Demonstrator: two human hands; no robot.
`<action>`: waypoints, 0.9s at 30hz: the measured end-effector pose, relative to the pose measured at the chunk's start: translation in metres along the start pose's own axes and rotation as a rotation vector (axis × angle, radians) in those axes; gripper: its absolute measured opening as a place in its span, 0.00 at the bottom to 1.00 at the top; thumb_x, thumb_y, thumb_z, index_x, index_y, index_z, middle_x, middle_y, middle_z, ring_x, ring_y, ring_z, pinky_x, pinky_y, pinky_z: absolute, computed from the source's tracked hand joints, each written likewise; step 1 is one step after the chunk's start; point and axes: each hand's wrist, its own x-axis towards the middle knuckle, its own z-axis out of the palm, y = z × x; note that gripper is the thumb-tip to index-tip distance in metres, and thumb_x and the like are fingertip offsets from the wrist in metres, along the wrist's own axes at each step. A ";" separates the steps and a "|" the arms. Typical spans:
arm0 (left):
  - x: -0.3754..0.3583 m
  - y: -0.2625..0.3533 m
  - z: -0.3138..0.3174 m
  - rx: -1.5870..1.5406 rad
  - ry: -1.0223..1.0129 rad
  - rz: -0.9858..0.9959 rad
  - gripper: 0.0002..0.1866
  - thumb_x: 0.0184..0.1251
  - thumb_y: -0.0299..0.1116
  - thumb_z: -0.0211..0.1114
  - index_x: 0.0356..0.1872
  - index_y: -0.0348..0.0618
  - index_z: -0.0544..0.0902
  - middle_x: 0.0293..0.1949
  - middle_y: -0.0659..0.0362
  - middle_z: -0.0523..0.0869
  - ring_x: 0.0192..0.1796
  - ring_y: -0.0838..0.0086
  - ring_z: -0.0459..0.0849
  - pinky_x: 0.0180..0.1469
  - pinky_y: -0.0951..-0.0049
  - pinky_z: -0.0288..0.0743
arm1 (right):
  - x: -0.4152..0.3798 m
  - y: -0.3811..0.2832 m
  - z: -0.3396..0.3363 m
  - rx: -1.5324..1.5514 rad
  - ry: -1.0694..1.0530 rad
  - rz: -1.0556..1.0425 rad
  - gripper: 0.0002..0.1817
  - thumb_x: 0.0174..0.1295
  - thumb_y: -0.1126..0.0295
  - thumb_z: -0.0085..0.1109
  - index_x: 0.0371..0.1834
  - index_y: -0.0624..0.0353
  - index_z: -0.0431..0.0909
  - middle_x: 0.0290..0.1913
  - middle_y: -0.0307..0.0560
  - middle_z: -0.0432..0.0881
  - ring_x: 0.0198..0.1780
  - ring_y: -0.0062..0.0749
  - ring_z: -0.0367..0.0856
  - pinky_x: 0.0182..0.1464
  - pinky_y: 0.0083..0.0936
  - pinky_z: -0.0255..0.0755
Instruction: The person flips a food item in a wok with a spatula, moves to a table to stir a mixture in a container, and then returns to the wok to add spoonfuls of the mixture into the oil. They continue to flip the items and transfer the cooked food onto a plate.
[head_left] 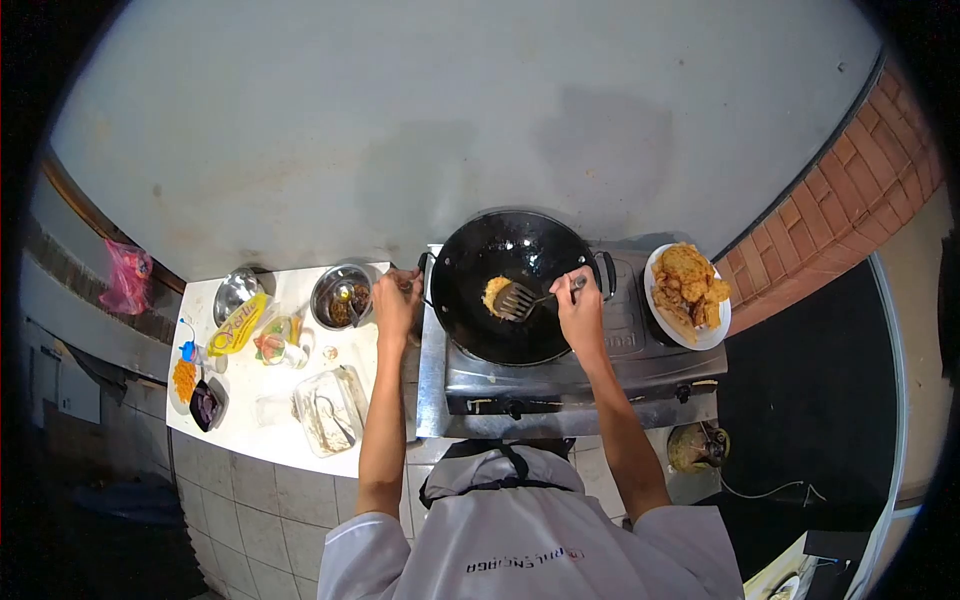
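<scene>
Forearms [622,420] outstretched, right grip [577,308] curled, left grip [395,300] well apart

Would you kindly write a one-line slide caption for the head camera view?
Right hand holds a slotted spatula against golden food in a black wok, left hand beside it.

This is a kitchen, though whether in a home or a business the view does not settle. A metal stove [590,385] stands against a painted wall [450,100], carrying a black wok [470,325] with a slotted spatula [516,301] in it and a white plate [713,341] heaped with fried food [686,272]. A white table [235,410] alongside bears metal bowls [233,294], a yellow packet [238,325] and a clear plastic container [352,385]. Floor tiles [255,500] show below.
</scene>
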 end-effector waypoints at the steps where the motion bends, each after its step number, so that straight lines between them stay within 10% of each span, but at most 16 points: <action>1: 0.000 -0.001 0.001 -0.002 0.005 0.000 0.10 0.57 0.31 0.69 0.36 0.35 0.87 0.32 0.47 0.87 0.34 0.61 0.87 0.39 0.68 0.78 | -0.002 -0.002 -0.003 -0.001 0.004 0.037 0.06 0.67 0.73 0.51 0.36 0.64 0.67 0.24 0.51 0.79 0.28 0.38 0.82 0.31 0.31 0.71; 7: -0.001 -0.003 0.003 -0.052 0.001 -0.008 0.10 0.57 0.31 0.69 0.35 0.34 0.87 0.32 0.46 0.87 0.34 0.61 0.87 0.39 0.68 0.78 | -0.010 -0.013 -0.015 0.102 0.134 0.067 0.04 0.67 0.74 0.50 0.34 0.62 0.70 0.26 0.39 0.79 0.24 0.15 0.70 0.27 0.18 0.63; 21: -0.003 0.002 0.002 -0.070 0.046 -0.010 0.08 0.55 0.29 0.69 0.31 0.33 0.86 0.30 0.47 0.86 0.33 0.57 0.86 0.38 0.66 0.77 | -0.002 0.004 0.002 0.214 0.034 0.229 0.12 0.65 0.74 0.53 0.22 0.64 0.70 0.20 0.42 0.80 0.18 0.18 0.74 0.21 0.20 0.65; 27: -0.004 -0.002 0.003 -0.041 0.049 0.016 0.08 0.55 0.28 0.69 0.31 0.32 0.85 0.30 0.47 0.86 0.33 0.57 0.86 0.38 0.65 0.77 | 0.006 0.037 0.009 0.063 -0.078 -0.048 0.15 0.58 0.77 0.58 0.15 0.65 0.66 0.16 0.42 0.75 0.19 0.15 0.70 0.22 0.20 0.62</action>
